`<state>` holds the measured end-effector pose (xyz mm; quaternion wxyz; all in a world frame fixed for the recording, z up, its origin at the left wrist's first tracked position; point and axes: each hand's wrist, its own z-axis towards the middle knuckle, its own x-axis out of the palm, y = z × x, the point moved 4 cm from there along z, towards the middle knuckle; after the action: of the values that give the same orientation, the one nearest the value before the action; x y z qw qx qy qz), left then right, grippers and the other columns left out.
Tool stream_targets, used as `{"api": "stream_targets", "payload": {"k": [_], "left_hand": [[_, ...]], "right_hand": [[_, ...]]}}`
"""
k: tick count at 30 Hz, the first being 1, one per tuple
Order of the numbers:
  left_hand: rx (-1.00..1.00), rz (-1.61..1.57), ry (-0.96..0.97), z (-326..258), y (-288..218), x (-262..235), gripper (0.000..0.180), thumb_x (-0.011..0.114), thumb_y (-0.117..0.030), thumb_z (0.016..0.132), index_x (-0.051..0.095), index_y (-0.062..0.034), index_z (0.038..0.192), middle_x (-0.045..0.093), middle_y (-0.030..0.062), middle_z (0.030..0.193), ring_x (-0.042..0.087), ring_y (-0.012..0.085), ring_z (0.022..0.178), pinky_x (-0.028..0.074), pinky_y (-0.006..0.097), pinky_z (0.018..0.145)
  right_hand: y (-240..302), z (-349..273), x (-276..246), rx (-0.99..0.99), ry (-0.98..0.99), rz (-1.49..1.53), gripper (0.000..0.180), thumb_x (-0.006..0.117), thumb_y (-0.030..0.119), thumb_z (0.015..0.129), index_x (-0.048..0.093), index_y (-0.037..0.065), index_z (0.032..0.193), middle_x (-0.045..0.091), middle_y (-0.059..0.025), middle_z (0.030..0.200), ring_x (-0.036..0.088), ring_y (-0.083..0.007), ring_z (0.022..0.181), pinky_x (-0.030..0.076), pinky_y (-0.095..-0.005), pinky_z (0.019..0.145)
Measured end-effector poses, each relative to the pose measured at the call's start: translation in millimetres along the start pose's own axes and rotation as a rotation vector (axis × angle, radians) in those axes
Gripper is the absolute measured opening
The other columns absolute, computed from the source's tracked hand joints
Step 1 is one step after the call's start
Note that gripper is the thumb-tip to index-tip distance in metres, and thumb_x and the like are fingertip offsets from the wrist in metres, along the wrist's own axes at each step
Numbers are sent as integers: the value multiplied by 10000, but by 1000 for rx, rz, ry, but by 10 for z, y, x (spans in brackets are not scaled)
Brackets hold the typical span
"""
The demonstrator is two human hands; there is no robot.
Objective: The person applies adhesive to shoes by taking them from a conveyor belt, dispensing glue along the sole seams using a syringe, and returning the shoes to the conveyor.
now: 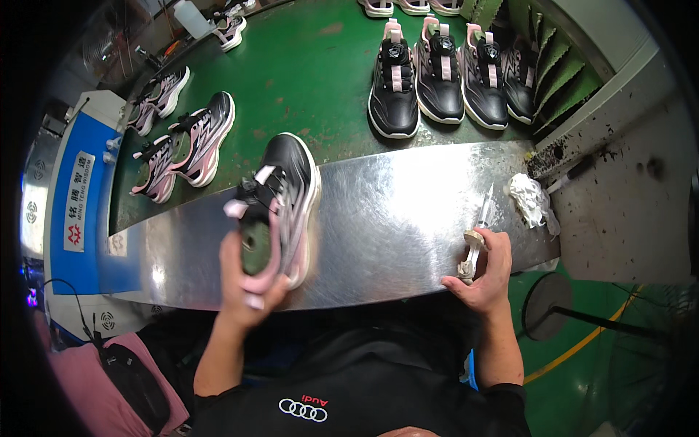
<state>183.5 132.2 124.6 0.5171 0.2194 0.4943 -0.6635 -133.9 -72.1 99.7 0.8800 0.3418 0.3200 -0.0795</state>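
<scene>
My left hand [251, 291] is closed round the heel of a black and pink sneaker [290, 171]. The shoe is tilted over the metal plate, its toe pointing away from me and its green insole showing. In my right hand [486, 280] is a syringe [472, 255] with a clear barrel and a whitish, crusted flange and plunger. Its tip points away from me, over the right part of the plate. The thumb is on the near left side of the plunger, and the other fingers are partly hidden.
Black and pink sneakers [394, 87] stand in a row on the green table [306, 73], with more sneakers [207, 138] at left. White crumpled tissue [530, 200] lies at the right of the metal plate [378, 218], beside a grey wall [626, 204]. A blue and white machine [80, 197] is at left.
</scene>
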Motion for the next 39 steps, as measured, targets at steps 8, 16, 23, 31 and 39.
{"api": "stream_targets", "payload": {"k": [8, 16, 23, 31, 39], "left_hand": [[-629, -1081, -123, 377, 748, 140, 523, 608, -187, 842, 393, -3, 1282, 457, 129, 1205, 580, 180, 955, 542, 281, 699], [-571, -361, 288, 1214, 1415, 649, 463, 566, -466, 869, 580, -2, 870, 616, 77, 836, 573, 219, 721, 471, 328, 704], [-479, -1347, 223, 1439, 333, 472, 512, 704, -241, 769, 467, 42, 1123, 599, 87, 961, 596, 132, 813, 510, 279, 728], [-341, -1767, -89, 1056, 39, 305, 536, 693, -125, 702, 471, -31, 1180, 589, 100, 1036, 600, 194, 952, 502, 332, 861], [-251, -1713, 47, 888, 52, 222, 666, 731, -87, 617, 437, -40, 1212, 562, 63, 1044, 549, 168, 990, 438, 310, 885]], "right_hand": [[-15, -248, -20, 252, 43, 305, 848, 770, 579, 608, 498, -6, 1159, 500, -97, 957, 497, -213, 831, 414, -311, 731], [163, -283, -140, 381, 78, 419, 977, 702, 639, 672, 420, -80, 1271, 564, -111, 1018, 545, -170, 926, 436, -281, 823], [379, -214, -213, 455, 110, 606, 989, 713, 671, 626, 436, -64, 1228, 529, -78, 1014, 523, -154, 923, 425, -281, 824], [652, 149, -134, 447, 126, 712, 1119, 638, 829, 516, 371, 12, 1234, 519, -58, 897, 489, -126, 763, 363, -210, 621], [1210, 718, 47, 210, 322, 1460, 941, 573, 817, 605, 441, 44, 1125, 585, -185, 746, 506, -228, 650, 393, -327, 600]]}}
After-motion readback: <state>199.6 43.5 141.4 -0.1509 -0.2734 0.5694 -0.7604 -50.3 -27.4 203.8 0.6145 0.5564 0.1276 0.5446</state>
